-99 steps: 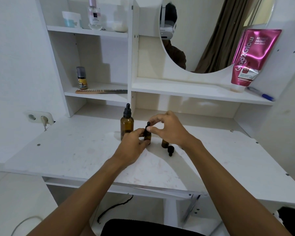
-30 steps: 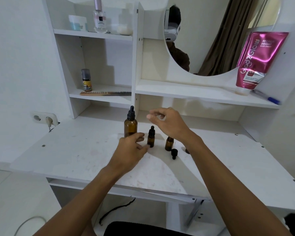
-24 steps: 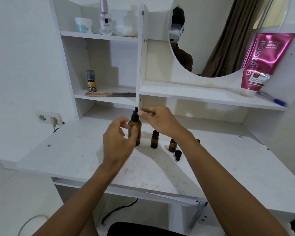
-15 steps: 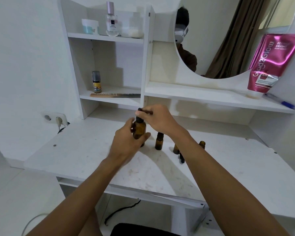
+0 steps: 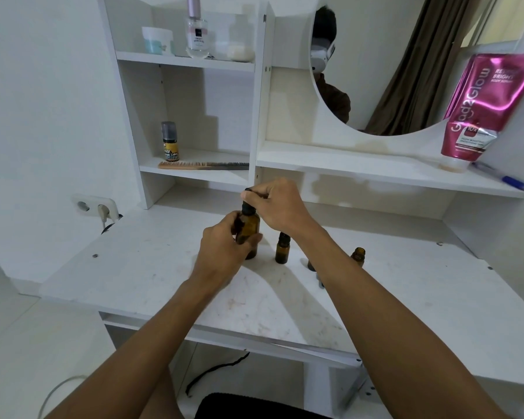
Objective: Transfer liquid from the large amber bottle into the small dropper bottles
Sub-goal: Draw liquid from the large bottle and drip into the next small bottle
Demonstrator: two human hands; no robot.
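The large amber bottle (image 5: 251, 226) stands on the white desk (image 5: 146, 267). My left hand (image 5: 226, 249) grips its body from the front left. My right hand (image 5: 277, 207) pinches the bottle's black dropper cap (image 5: 248, 207) from above. To the right stands a small capped dropper bottle (image 5: 282, 251). Farther right is an open small amber bottle (image 5: 358, 256). Another small bottle (image 5: 310, 265) is mostly hidden behind my right forearm.
Shelves behind the desk hold a comb (image 5: 203, 165), a small spray bottle (image 5: 170, 142), jars and a perfume bottle (image 5: 196, 31). A pink tube (image 5: 484, 107) and a pen (image 5: 501, 176) sit on the right shelf below a round mirror (image 5: 406, 55). A wall socket (image 5: 96, 207) is at left.
My hands left the small capped bottle standing and moved left to the large bottle. The left hand took hold of its body and the right hand closed on its dropper cap.
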